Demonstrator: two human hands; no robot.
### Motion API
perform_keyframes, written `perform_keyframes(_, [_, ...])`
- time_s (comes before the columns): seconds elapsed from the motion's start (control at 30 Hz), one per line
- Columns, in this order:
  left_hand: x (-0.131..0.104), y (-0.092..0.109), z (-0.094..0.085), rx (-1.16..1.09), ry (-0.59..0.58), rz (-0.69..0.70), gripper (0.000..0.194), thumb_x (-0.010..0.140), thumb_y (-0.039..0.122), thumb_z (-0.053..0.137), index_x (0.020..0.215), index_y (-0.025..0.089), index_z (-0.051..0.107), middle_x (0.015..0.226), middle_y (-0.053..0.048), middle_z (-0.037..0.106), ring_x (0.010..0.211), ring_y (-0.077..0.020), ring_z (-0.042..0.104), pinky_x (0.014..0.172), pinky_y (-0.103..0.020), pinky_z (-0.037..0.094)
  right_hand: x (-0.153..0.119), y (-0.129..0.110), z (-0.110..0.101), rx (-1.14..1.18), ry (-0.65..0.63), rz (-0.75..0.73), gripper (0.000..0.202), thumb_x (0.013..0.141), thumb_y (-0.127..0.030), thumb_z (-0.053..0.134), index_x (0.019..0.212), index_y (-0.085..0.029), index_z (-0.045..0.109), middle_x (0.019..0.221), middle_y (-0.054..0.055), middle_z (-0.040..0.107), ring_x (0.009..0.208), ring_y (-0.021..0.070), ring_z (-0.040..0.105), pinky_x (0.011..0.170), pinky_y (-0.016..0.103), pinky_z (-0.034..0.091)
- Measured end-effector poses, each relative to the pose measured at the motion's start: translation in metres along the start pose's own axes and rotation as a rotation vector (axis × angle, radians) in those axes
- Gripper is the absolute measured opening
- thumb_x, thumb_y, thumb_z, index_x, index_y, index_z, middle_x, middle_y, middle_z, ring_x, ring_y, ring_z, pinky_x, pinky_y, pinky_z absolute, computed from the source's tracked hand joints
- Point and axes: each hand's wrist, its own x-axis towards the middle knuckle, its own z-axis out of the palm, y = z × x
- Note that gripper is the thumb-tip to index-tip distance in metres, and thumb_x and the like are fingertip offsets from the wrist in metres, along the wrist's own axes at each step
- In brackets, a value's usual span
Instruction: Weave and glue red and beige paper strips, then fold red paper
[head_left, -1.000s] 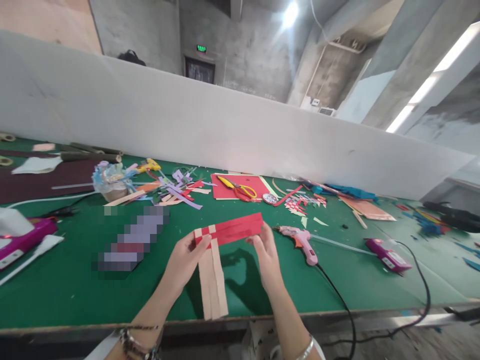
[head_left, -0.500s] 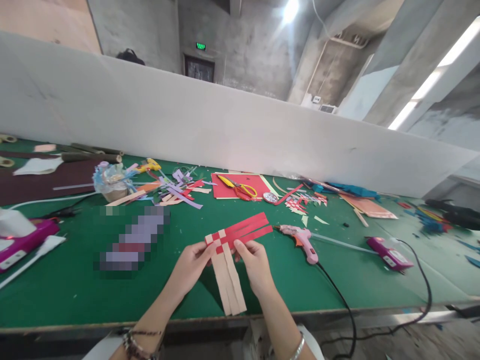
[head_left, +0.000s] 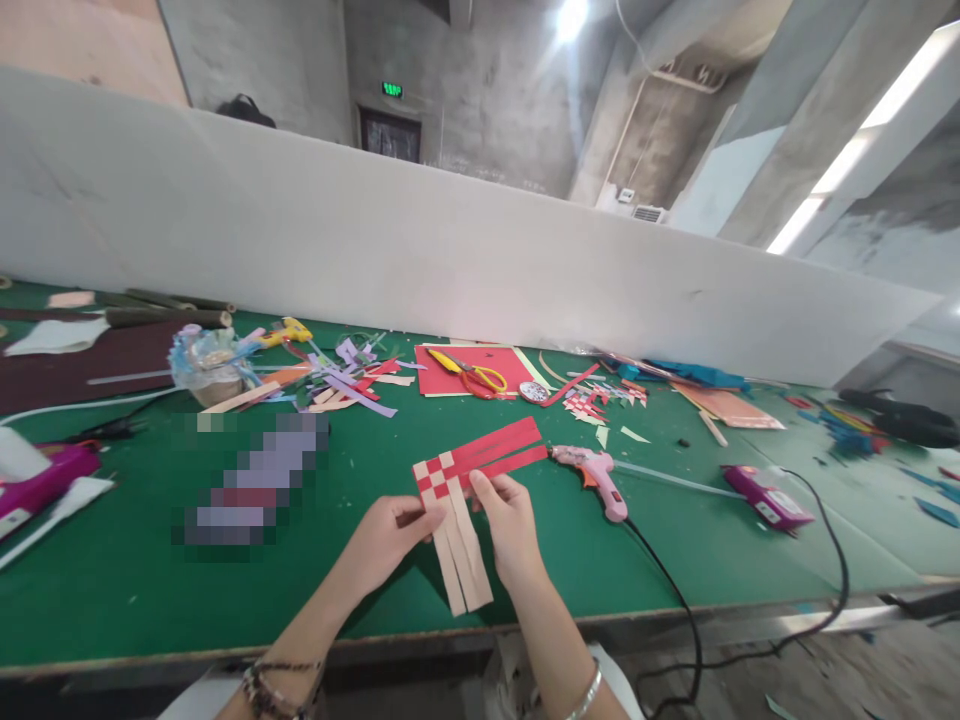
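Between my hands is a piece of woven paper strips [head_left: 438, 476], checkered red and cream at its upper left corner. Its red strips stretch to the upper right, and its cream strips hang toward the table's front edge. My left hand [head_left: 401, 530] pinches the cream strips at the left, just below the checkered part. On the other side my right hand [head_left: 506, 520] is closed on the weave's right edge, thumb on top where red and cream strips meet. Its fingertips behind the paper are hidden. A pink glue gun [head_left: 596, 475] lies just right of the red strip ends.
Red-and-yellow scissors [head_left: 469, 372] rest on red paper sheets [head_left: 439, 380] at the back. Paper scraps [head_left: 356, 375] are heaped left of them. A purple power strip [head_left: 766, 497] with a black cord lies right. A white partition [head_left: 450, 250] borders the green table [head_left: 300, 590].
My left hand has slid down from the checkered corner to the cream strips, so more red and cream squares show. The whole view has shifted slightly.
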Motion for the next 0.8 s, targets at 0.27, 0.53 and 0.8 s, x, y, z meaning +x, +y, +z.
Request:
perform_keyframes(0.27, [-0.003, 0.004, -0.002, 0.259, 0.072, 0.038, 0.043, 0.078, 0.052, 0.045, 0.072, 0.016, 0.066, 0.069, -0.003, 0.066, 0.069, -0.0218, 0.058, 0.062, -0.026, 0.042, 0.002, 0.007, 0.001, 0.005, 0.004, -0.033, 0.036, 0.064, -0.047, 0.063, 0.050, -0.017, 0.053, 0.049, -0.003, 0.051, 0.050, 0.0085, 0.042, 0.051, 0.022, 0.034])
perform_keyframes(0.53, [-0.006, 0.008, -0.077, 1.145, 0.701, 0.054, 0.048, 0.089, 0.032, 0.023, 0.125, 0.009, 0.045, 0.119, -0.018, 0.056, 0.121, -0.0302, 0.038, 0.103, -0.053, 0.011, 0.001, 0.002, -0.001, 0.019, 0.006, -0.011, 0.036, 0.063, -0.050, 0.065, 0.052, -0.016, 0.055, 0.055, -0.001, 0.055, 0.055, 0.0101, 0.046, 0.055, 0.023, 0.038])
perform_keyframes(0.8, [-0.045, -0.017, -0.165, 0.777, 0.647, -0.362, 0.051, 0.082, 0.045, 0.034, 0.125, 0.018, 0.042, 0.133, -0.005, 0.047, 0.108, -0.0267, 0.052, 0.089, -0.035, 0.039, 0.002, 0.004, -0.008, 0.021, -0.017, -0.031, 0.036, 0.064, -0.050, 0.064, 0.055, -0.016, 0.055, 0.054, -0.002, 0.053, 0.054, 0.0093, 0.045, 0.054, 0.022, 0.036])
